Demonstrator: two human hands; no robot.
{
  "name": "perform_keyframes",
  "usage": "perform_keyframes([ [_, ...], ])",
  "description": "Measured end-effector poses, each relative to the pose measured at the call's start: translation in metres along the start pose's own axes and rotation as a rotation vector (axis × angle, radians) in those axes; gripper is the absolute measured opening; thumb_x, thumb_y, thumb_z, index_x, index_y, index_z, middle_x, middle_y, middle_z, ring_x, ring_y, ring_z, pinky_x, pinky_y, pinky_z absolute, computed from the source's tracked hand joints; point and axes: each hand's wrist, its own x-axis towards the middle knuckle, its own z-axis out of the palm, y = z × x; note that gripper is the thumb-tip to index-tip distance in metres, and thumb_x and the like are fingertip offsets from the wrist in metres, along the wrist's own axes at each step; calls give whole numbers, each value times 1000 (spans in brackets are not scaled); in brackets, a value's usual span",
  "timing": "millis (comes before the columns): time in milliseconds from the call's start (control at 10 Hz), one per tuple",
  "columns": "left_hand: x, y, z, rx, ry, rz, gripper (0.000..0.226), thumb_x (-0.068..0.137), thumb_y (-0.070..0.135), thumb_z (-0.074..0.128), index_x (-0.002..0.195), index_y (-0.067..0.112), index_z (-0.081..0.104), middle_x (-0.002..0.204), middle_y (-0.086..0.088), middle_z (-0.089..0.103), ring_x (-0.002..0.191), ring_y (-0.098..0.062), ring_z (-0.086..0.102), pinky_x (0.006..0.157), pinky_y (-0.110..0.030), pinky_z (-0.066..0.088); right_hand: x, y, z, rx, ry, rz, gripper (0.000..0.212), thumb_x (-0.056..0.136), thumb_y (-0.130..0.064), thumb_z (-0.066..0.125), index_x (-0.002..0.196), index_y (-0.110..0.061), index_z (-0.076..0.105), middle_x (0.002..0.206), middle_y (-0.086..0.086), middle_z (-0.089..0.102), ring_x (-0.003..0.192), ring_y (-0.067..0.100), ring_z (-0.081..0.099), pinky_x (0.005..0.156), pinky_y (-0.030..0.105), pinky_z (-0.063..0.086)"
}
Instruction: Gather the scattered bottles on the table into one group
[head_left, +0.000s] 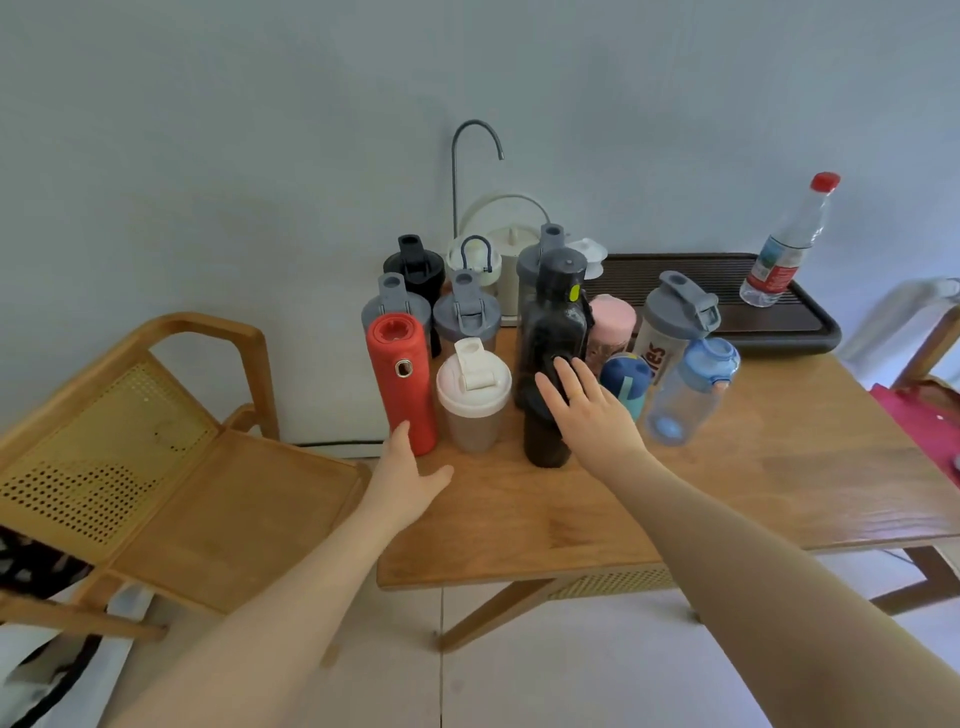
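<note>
Several bottles stand bunched at the back left of the wooden table. At the front are a red bottle, a white-lidded shaker and a tall black bottle. My left hand lies open, its thumb against the base of the red bottle. With its fingers spread, my right hand rests flat against the right side of the black bottle. A clear blue bottle stands at the group's right edge. Apart from the group, a clear plastic bottle with a red cap stands on the dark tray.
A dark tray lies at the back right of the table. A white kettle with a curved metal spout stands behind the bottles. A wooden chair sits left of the table, and a red cloth at the right edge.
</note>
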Motion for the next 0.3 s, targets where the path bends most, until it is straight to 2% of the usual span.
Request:
perform_keyframes([
  [100, -8, 10, 7, 79, -3, 57, 76, 84, 27, 62, 144, 13, 16, 151, -10, 27, 135, -22, 32, 110, -35, 30, -2, 1, 6, 9, 31, 16, 69, 93, -8, 44, 147, -16, 1, 157, 17, 0, 145, 33, 2, 115, 42, 20],
  [200, -18, 27, 5, 137, 90, 257, 54, 87, 20, 57, 136, 14, 36, 141, -6, 44, 129, -19, 42, 108, -32, 34, -6, 1, 3, 47, 39, 13, 77, 91, -27, 53, 147, -18, 1, 158, 14, 4, 145, 30, 4, 117, 42, 12],
  [300, -19, 60, -10, 266, 189, 492, 50, 88, 14, 54, 135, 15, 38, 142, -6, 42, 133, -19, 37, 105, -24, 25, -13, 10, -15, 44, 179, -10, 83, 80, -37, 67, 145, -11, 21, 153, 15, 26, 142, 30, 22, 115, 41, 16],
])
